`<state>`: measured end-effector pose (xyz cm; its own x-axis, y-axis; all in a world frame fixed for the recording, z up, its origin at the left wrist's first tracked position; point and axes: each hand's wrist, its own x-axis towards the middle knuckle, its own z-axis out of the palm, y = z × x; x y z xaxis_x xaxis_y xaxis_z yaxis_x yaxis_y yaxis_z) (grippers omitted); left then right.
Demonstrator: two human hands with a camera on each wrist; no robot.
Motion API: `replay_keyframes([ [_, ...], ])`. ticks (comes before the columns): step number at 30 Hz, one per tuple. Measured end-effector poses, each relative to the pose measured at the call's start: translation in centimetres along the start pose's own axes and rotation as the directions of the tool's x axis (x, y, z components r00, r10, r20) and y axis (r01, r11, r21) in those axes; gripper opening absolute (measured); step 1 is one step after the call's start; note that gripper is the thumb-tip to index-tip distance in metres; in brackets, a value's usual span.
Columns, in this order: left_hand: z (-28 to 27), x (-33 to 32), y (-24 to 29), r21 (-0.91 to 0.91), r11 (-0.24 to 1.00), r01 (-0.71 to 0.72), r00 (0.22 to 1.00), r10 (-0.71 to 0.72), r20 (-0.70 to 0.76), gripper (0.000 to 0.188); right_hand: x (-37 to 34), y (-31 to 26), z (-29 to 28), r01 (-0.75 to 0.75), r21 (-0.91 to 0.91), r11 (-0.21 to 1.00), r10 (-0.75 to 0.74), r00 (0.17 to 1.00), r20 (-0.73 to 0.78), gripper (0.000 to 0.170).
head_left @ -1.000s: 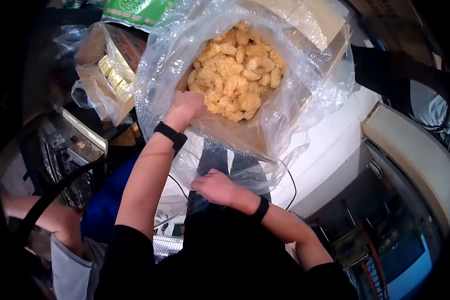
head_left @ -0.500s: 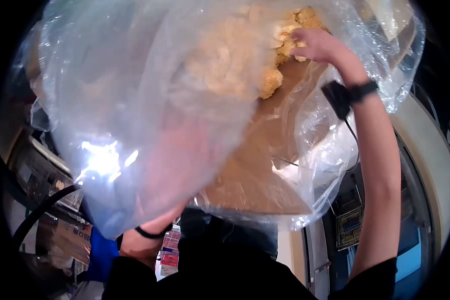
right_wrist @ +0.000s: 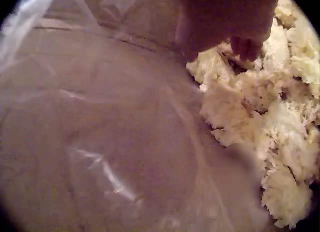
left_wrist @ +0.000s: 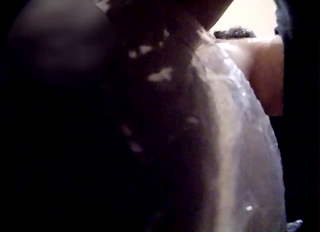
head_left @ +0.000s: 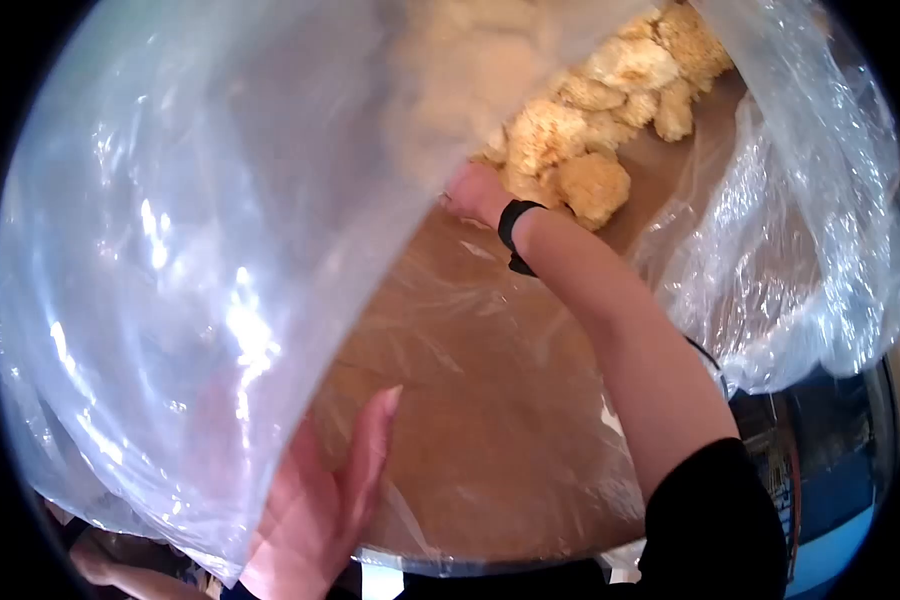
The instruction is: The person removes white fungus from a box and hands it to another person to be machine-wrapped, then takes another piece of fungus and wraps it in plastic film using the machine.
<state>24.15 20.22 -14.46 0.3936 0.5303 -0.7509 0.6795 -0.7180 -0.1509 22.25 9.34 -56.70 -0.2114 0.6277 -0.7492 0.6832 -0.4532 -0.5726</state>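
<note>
Has crumb-coated pieces [head_left: 550, 135] heaped inside the clear plastic bag [head_left: 150, 300] that lines the brown cardboard box [head_left: 490, 390], toward its far edge, partly veiled by the raised film. Reaches in with the right hand [head_left: 475, 192], fingers curled down beside the heap; cannot tell whether gripping any. Spreads the left hand [head_left: 305, 505] open near the box's near-left edge, well apart from the pieces, fingers behind film.

A bright blue panel [head_left: 838, 552] shows below a dark surface [head_left: 830, 425].
</note>
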Motion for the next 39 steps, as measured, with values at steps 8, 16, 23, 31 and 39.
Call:
replay_keyframes([
  [8, 0.8, 2.2, -0.2, -0.246, 0.968, -0.058, 0.996, 0.038, -0.085, 0.036, 11.4, -2.4, 9.4, 0.01, 0.135, 0.991, 0.066, 0.833, -0.549, 0.071],
  [16, 1.2, 0.8, 0.4, -0.307, 0.952, -0.017, 0.996, -0.012, -0.093, 0.047, 1.0, -0.6, -3.5, 0.153, 0.434, 0.888, -0.03, 0.961, -0.276, 0.07],
  [23, 1.0, -0.2, -1.5, -0.598, 0.796, 0.092, 0.984, -0.163, -0.066, 0.074, -11.4, 1.9, -16.7, 0.276, 0.88, 0.386, -0.194, 0.957, -0.215, 0.067],
  [31, 1.5, -0.5, -4.2, -0.971, 0.214, 0.11, 0.994, -0.016, 0.109, 0.074, -18.0, -3.3, -21.3, 0.404, 0.914, 0.042, -0.498, 0.801, -0.332, 0.082],
  [39, 2.9, -2.1, -4.5, -0.95, 0.312, 0.006, 0.994, -0.108, -0.03, 0.063, -15.0, -0.8, -13.4, 0.054, 0.99, 0.128, -0.167, 0.986, -0.032, 0.055],
])
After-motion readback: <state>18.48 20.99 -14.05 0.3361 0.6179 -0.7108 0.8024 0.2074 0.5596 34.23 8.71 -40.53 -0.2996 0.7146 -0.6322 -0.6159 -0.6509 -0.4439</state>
